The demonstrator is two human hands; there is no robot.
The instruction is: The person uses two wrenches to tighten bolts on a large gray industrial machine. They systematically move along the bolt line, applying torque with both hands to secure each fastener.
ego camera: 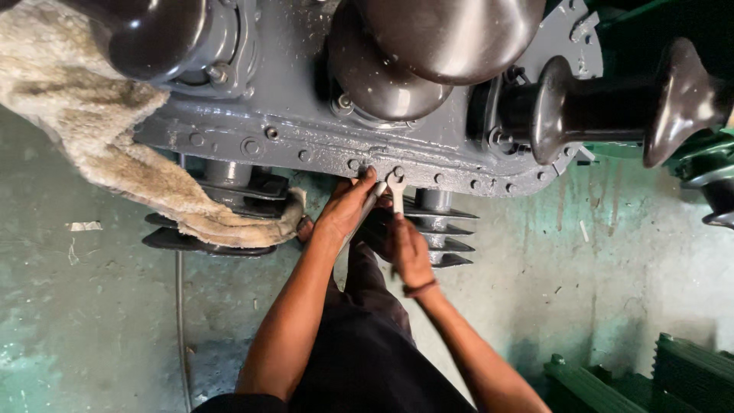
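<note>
I look down on a grey transformer lid (306, 130) with dark brown insulators (428, 38). My left hand (345, 206) grips a metal tool (367, 206) whose tip meets a bolt (362, 164) on the lid's near rim. My right hand (409, 248) holds an open-end spanner (396, 191), its jaw set on the neighbouring rim bolt (397, 173). A dark band sits on my right wrist. Both hands are close together at the rim.
A dirty beige cloth (92, 130) drapes over the lid's left side and the cooling fins (206, 237). More fins (443, 229) sit under the rim. A green metal frame (642, 375) stands bottom right. The stained concrete floor (92, 306) carries a thin cable (180, 321).
</note>
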